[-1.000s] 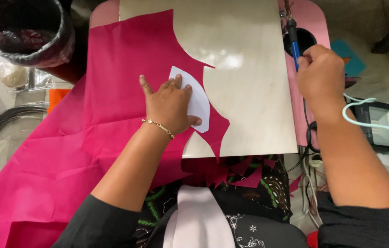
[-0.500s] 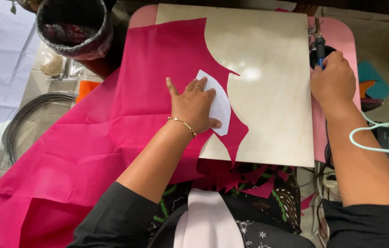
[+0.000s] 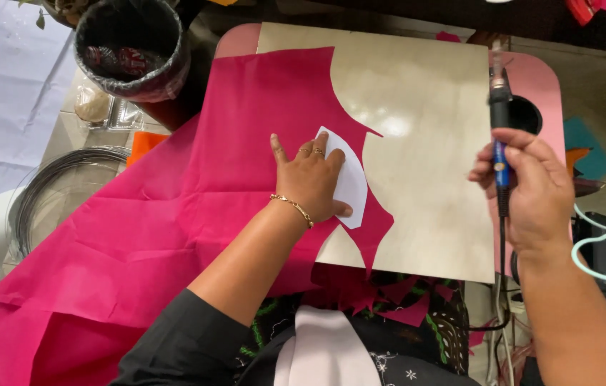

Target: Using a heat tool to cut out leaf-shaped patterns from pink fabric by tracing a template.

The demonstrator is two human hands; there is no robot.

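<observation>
Left hand [image 3: 311,180]: fingers spread flat, pinning the white template [image 3: 350,187] on the pink fabric [image 3: 174,236], mid-board.
Right hand [image 3: 528,187]: fingers wrapped round the hot cutting pen [image 3: 500,139], far right.
Risk: the template could slip if pressure eases; the tip could scorch fingers.

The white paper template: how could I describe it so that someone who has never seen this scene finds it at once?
Find the pale board on the pink table, half covered by magenta fabric. At the fabric's cut edge, the left hand presses down a small curved white paper template. It is the only white piece lying on the magenta.
</observation>
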